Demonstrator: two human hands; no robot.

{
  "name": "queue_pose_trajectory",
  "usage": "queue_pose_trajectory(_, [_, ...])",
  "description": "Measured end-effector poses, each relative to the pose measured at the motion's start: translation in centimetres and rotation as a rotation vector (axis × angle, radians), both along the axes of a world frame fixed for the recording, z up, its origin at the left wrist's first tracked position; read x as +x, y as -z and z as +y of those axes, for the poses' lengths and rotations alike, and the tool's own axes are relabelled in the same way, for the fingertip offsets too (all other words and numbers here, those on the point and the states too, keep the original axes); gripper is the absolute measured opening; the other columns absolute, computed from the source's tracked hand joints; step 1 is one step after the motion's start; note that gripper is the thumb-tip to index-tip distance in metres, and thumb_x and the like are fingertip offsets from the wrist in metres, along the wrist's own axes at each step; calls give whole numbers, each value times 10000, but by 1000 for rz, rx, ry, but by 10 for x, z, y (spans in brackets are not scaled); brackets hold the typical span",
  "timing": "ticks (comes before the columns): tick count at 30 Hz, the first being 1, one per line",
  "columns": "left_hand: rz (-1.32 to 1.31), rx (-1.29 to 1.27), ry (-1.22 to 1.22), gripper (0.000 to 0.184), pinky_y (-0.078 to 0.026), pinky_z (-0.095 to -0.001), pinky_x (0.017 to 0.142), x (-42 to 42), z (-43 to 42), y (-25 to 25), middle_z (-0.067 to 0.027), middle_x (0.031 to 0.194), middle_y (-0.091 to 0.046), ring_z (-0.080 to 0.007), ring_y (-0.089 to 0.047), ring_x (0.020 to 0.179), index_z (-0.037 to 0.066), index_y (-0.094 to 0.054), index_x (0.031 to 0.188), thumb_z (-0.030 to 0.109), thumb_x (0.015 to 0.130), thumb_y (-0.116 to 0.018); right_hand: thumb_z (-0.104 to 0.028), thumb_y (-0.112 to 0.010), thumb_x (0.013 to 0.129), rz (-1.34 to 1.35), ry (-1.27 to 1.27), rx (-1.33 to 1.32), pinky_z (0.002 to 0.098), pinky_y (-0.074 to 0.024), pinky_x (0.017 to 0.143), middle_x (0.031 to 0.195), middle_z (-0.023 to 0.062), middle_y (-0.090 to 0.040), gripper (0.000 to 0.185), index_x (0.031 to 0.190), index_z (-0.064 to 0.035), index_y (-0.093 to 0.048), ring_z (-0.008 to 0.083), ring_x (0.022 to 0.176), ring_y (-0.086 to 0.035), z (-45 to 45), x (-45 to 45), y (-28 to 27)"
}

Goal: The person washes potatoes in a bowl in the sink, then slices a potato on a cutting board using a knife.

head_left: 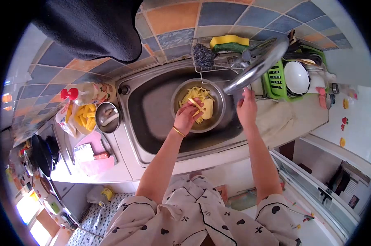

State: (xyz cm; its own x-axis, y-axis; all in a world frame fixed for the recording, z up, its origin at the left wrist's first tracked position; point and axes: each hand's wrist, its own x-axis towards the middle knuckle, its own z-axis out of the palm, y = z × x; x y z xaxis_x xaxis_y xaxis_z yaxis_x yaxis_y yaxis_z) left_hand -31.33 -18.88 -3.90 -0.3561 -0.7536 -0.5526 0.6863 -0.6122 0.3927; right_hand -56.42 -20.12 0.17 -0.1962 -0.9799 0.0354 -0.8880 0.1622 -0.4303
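Note:
In the sink (pixel 152 141) stands a metal bowl (pixel 178 95) with pale yellow strips (pixel 198 91), which look like cut potato, and a larger peeled potato piece (pixel 208 109). My left hand (pixel 187 115) is over the bowl's left side, its fingers pinching a potato strip (pixel 196 104). To the right of the bowl, my right hand (pixel 247 110) is raised with its fingers closed against the chrome faucet (pixel 261 65), near the lower end of the spout. Its fingertips are partly hidden there. No water stream is discernible.
Left of the sink are a small metal bowl (pixel 114 124), a bowl of yellow chunks (pixel 86 119), a red-capped bottle (pixel 87 93) and a cleaver (pixel 87 152) on a pink board (pixel 96 165). A wire rack (pixel 220 65) holds sponges. A green dish basket (pixel 275 80) stands right.

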Motion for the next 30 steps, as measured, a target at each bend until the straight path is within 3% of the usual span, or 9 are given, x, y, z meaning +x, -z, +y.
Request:
queue_pose_trajectory(6, [101, -102, 3, 570, -425, -396, 1066, -1, 5, -17, -139, 1380, -506, -276, -459, 1318, 1, -431, 1367, -109, 809, -405, 40, -590, 780, 226, 72, 32, 444, -522, 784, 1129, 190, -471, 838, 1498, -161, -207, 381, 995, -580, -49, -18, -32])
queue_pose_trajectory(12, [92, -69, -31, 657, -367, -397, 1101, -5, 15, -8, -140, 1464, -409, -275, -369, 1381, 2, -372, 1404, -149, 764, -378, -38, -538, 841, 362, 71, 116, 422, -517, 815, 1157, 193, -494, 654, 1438, -14, -273, 353, 1032, -577, -72, -27, -24])
queue_pose_trajectory(15, [-10, 93, -105, 720, -371, -402, 1089, -10, 20, 4, -158, 1505, -344, -280, -335, 1395, 0, -333, 1432, -159, 733, -399, -74, -534, 860, 445, 59, 56, 400, -515, 833, 1181, 184, -505, 596, 1403, 33, -315, 330, 1060, -577, -73, -23, -22])
queue_pose_trajectory(21, [-123, 157, -133, 788, -395, -285, 1007, -3, 31, 33, -151, 1574, -199, -261, -228, 1446, 1, -228, 1492, -185, 744, -391, -80, -569, 847, 491, 71, 68, 378, -514, 852, 1231, 173, -504, 617, 1399, 39, -319, 302, 1097, -578, -70, -15, -31])
queue_pose_trajectory(30, [-150, 251, -201, 744, -426, -240, 934, 2, 50, 71, -136, 1565, -233, -251, -252, 1438, 20, -247, 1492, -158, 780, -372, -89, -619, 813, 471, 90, 104, 373, -524, 848, 1278, 174, -491, 670, 1398, 36, -318, 292, 1128, -573, -70, -13, -30])
